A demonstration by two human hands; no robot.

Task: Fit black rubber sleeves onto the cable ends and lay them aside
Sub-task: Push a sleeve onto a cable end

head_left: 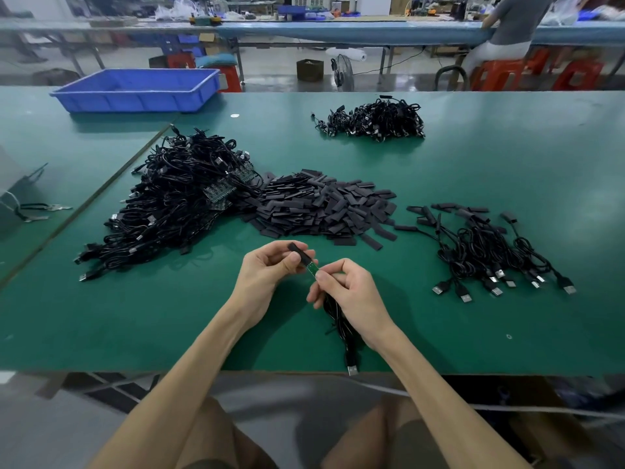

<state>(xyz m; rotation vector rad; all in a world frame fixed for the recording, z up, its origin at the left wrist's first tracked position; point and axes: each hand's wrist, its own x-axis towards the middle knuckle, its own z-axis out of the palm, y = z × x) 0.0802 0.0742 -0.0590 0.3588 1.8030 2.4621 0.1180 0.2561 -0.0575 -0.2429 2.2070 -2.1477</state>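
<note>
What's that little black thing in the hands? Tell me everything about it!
It is a small, flat black sleeve, dull like rubber. The left hand pinches it between thumb and fingers, tilted, above the green table. Its lower end meets the tip of a thin green board, which sticks out below it. The right hand pinches the board's other end, and a black cable hangs down from there.

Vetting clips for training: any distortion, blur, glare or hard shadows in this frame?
Head view: wide-angle stretch toward the frame edges; left hand, right hand, sleeve and cable end sharp; background benches soft; lighting even, faint hand shadows on the table, no harsh glare.
</note>
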